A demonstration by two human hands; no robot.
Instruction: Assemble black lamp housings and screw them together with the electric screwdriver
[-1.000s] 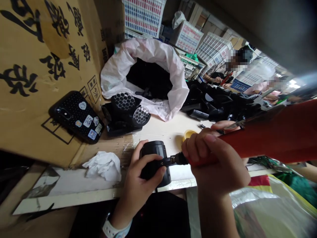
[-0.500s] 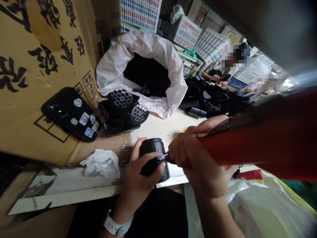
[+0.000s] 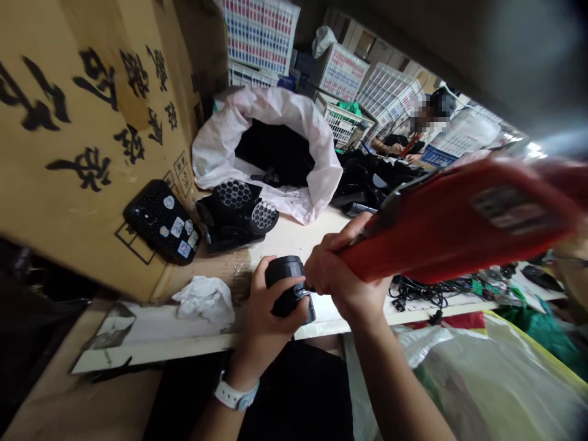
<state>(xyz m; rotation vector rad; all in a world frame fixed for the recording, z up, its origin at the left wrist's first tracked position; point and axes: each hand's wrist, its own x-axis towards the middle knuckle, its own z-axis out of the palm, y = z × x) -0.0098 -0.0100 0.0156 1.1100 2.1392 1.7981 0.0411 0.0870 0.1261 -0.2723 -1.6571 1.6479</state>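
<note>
Head view: the left hand [image 3: 271, 331] grips a black cylindrical housing [image 3: 285, 275] at 6 o'clock, seemingly stiff and best held round its barrel; the right hand [image 3: 342, 269] clenches a red screwdriver [image 3: 450, 223].

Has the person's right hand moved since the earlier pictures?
Yes. The right hand, gripping the red screwdriver, has shifted left in view, ending closer to the crumpled white tissue.
</note>
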